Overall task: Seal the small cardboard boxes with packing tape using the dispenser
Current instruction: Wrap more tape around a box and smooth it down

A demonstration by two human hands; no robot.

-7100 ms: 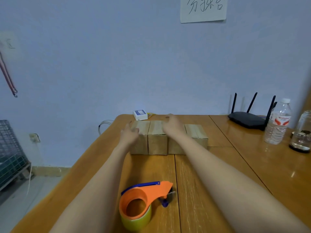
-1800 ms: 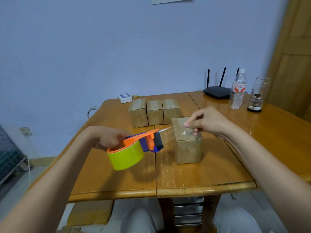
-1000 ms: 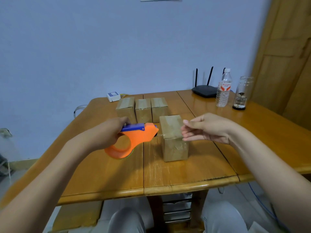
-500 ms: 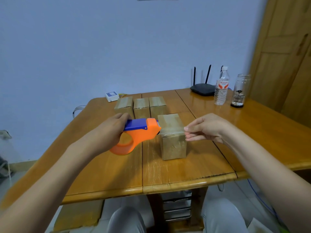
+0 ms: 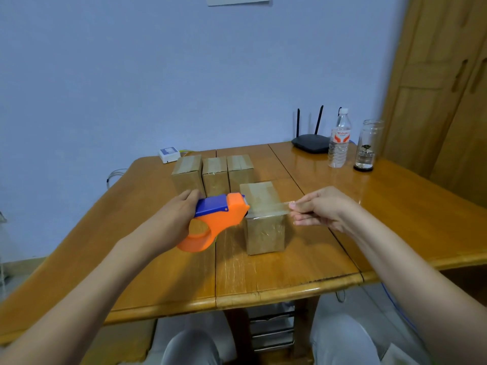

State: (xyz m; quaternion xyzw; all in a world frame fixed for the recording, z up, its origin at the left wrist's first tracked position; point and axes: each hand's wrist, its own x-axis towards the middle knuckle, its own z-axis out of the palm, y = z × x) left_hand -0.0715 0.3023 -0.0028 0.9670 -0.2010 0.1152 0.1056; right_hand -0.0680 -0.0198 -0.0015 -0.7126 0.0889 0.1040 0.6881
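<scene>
Tape is stretched across the top of the near box [image 5: 264, 217], so we judge the step in hand to be laying the first strip over its lid. Our left hand [image 5: 176, 217] grips the orange dispenser [image 5: 216, 222] by its blue-topped handle, with the dispenser's nose just at the box's left upper edge. Our right hand [image 5: 320, 210] pinches the free end of the clear tape [image 5: 283, 205] between thumb and fingertips, just off the box's right upper edge. The strip runs between the two hands and appears to sit on or just above the lid; we cannot tell whether it has stuck yet.

Next, we think, the tape end wants pressing down over the box's right face, then the dispenser drawn down the left face and tilted so its blade cuts the tape.

Behind the near box, three more boxes [image 5: 214, 173] stand in a row, touching side by side; we cannot tell whether they are sealed. All stand on the wooden table [image 5: 395, 206].
</scene>
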